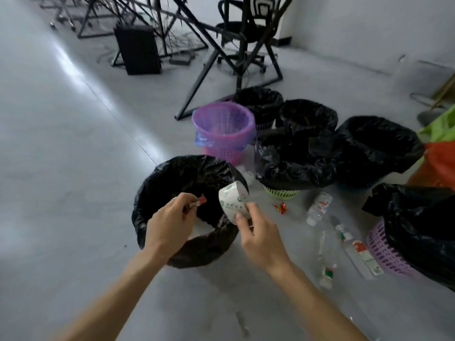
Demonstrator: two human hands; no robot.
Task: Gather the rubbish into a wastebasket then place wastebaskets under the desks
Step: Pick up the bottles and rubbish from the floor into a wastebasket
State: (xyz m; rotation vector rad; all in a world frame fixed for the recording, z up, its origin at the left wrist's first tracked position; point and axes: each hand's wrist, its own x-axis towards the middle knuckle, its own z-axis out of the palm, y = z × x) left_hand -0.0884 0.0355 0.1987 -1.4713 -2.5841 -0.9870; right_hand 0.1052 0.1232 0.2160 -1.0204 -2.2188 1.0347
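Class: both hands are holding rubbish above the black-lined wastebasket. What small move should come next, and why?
Probably let go. The left hand pinches a red wrapper and the right hand a paper cup, both already over the open wastebasket, so they should drop inside. Bottles wait on the floor.

Just one head cam, looking forward and down, sitting close over both hands and the floor (61,143).

Green print on paper cup (234,200) — blurred, no text legible
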